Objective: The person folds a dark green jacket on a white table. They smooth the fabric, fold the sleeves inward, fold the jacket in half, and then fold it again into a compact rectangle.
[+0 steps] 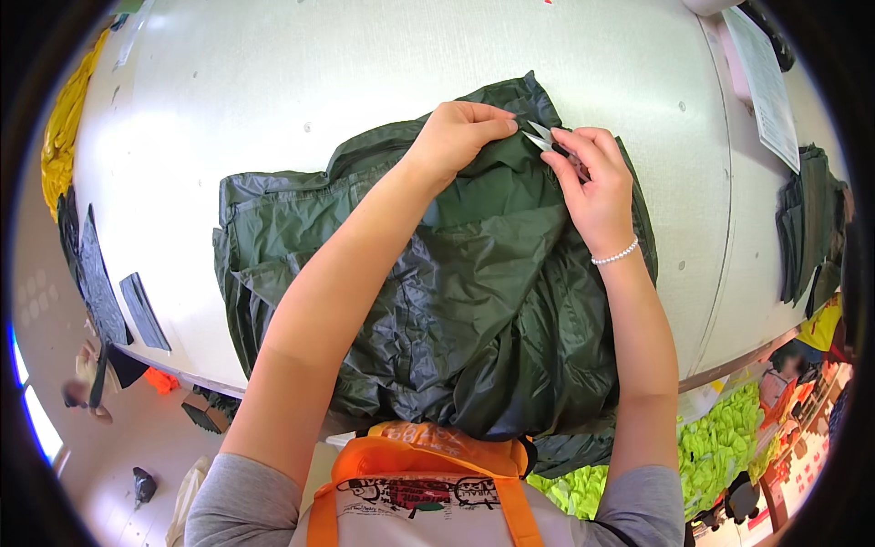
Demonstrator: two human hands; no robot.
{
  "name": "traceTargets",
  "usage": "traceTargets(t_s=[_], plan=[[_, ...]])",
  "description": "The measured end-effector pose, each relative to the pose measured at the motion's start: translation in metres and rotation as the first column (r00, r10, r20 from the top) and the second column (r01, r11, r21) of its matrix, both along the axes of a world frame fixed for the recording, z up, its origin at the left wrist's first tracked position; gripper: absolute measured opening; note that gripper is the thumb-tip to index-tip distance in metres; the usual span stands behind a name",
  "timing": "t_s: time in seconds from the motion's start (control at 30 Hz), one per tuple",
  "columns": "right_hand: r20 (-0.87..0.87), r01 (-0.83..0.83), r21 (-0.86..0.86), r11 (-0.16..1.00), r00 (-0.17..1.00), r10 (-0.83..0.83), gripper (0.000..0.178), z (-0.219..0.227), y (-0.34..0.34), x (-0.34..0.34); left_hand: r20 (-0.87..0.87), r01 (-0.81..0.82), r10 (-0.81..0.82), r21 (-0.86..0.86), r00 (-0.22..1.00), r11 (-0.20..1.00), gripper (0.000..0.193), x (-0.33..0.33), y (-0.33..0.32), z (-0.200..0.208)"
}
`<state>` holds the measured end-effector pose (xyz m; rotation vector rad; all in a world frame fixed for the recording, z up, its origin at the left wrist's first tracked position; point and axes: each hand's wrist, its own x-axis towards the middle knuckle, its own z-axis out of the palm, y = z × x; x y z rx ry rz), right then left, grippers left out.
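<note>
A glossy dark-green garment [437, 283] is laid crumpled across the near middle of a white worktable [264, 82]. Fabric near its far edge is pinched between the thumb and fingers of the left hand [467, 135]. Just beside, small thread snips [541, 142] are grasped in the right hand [597, 178], with their blades parted and aimed toward the left fingertips. A beaded bracelet [615, 252] is worn on the right wrist. Dark-green fabric pieces [804, 232] are piled at the table's right.
</note>
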<state>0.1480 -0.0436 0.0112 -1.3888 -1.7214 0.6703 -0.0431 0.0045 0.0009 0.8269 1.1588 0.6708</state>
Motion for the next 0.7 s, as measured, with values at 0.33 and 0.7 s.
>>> traceTargets(t_s=[0.33,0.7], plan=[[-0.033,0.019,0.041,0.999,0.999,-0.018,0.019,-0.005,0.008,-0.008,-0.04,0.036,-0.037,-0.009,0.999,0.999,0.024,0.001,-0.001,0.001],[0.051,0.161,0.131,0.978,0.984,-0.169,0.014,0.004,0.017,0.021,-0.247,-0.038,0.124,0.329,0.961,0.944,0.023,-0.001,-0.01,0.013]])
